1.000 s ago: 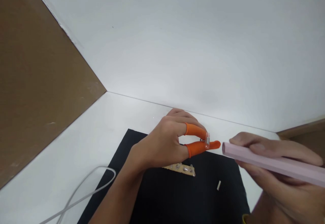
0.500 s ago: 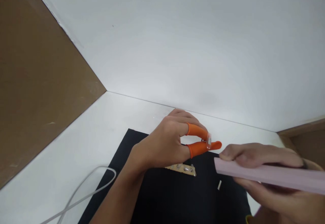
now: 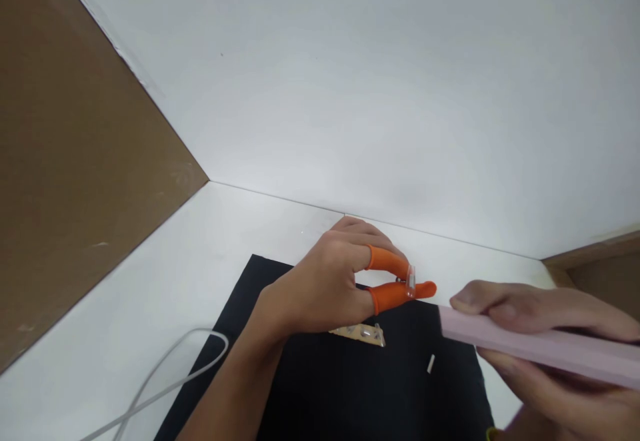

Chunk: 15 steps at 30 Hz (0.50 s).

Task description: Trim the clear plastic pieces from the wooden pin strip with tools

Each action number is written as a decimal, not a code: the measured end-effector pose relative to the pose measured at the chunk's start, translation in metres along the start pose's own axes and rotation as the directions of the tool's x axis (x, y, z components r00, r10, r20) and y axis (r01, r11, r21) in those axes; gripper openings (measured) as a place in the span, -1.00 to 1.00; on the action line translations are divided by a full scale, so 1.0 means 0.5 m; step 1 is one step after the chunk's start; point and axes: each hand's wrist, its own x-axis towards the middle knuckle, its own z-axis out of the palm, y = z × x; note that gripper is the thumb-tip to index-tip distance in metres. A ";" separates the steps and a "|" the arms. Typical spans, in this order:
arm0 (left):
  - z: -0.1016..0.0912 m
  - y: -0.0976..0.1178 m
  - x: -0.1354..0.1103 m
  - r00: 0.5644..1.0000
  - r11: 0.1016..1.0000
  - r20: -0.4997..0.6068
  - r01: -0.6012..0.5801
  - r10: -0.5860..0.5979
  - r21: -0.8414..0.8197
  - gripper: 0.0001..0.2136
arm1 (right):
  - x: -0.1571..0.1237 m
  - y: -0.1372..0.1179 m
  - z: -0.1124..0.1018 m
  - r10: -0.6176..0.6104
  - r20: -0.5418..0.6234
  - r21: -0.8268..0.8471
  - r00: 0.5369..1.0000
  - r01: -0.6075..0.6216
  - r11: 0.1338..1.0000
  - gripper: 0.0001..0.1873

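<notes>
My left hand (image 3: 330,284) hovers above a black mat (image 3: 320,388), its thumb and forefinger in orange finger cots. Those two fingers pinch a small clear piece (image 3: 411,282) upright between them. My right hand (image 3: 540,354) comes in from the right and grips a long pink bar (image 3: 530,346). The bar's near end points left at the clear piece and stops a short gap below and right of it.
On the mat lie a tan strip with small clear parts (image 3: 361,333) under my left hand and a tiny white piece (image 3: 431,363). A white cable (image 3: 165,381) loops at the lower left. A white wall stands behind and a brown panel at the left.
The pink bar's tip dropped and slid left half a second ago, then drew back right a little. My left hand keeps its pinch almost unmoved.
</notes>
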 end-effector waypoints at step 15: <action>0.000 0.003 0.003 1.000 0.999 -0.012 -0.007 0.007 -0.032 -0.93 | 0.012 0.010 -0.001 -0.095 0.072 -0.056 0.993 0.099 0.993 -0.64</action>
